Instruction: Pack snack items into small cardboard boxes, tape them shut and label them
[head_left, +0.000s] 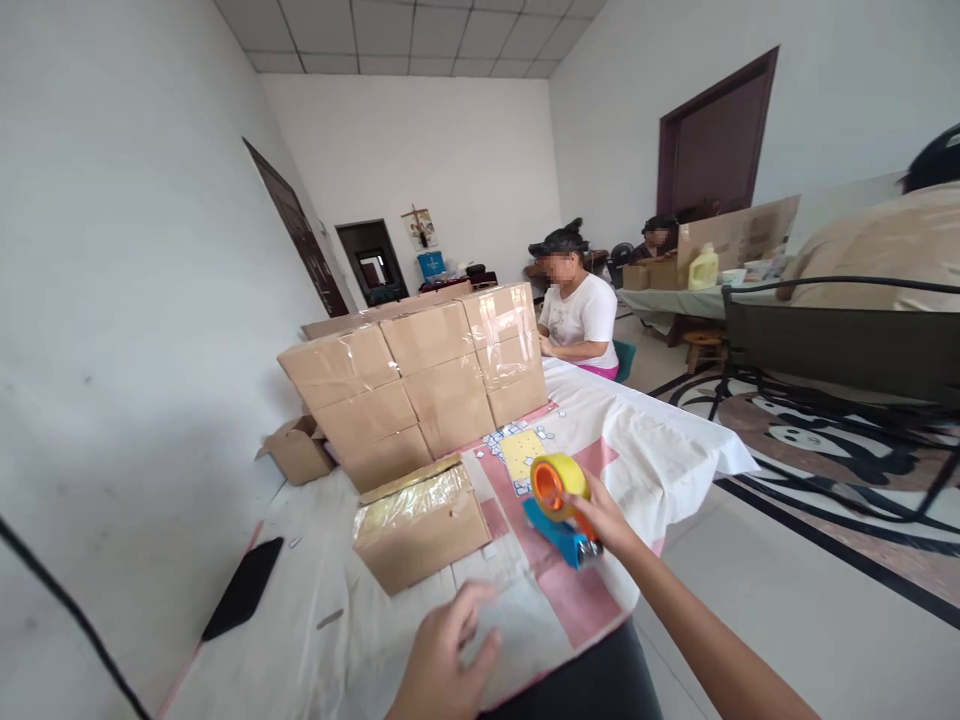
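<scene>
My right hand [606,515] grips a tape dispenser [553,484] with a roll of yellow tape on an orange core. Just below the roll is a blue piece [555,533] with a metal end; I cannot tell whether it belongs to the dispenser or lies under it. My left hand [450,650] hovers at the near table edge, thumb and fingers apart, holding nothing. In front of it a closed cardboard box [424,535] rests on the table, its top covered with shiny clear tape.
Several taped cardboard boxes [442,390] form a wall across the cloth-covered table [637,450]. An open carton [300,450] and a black flat object [244,590] lie left. One person [589,315] sits beyond the boxes. At right stand a dark chair [840,340] and another table with a yellow jug [703,268].
</scene>
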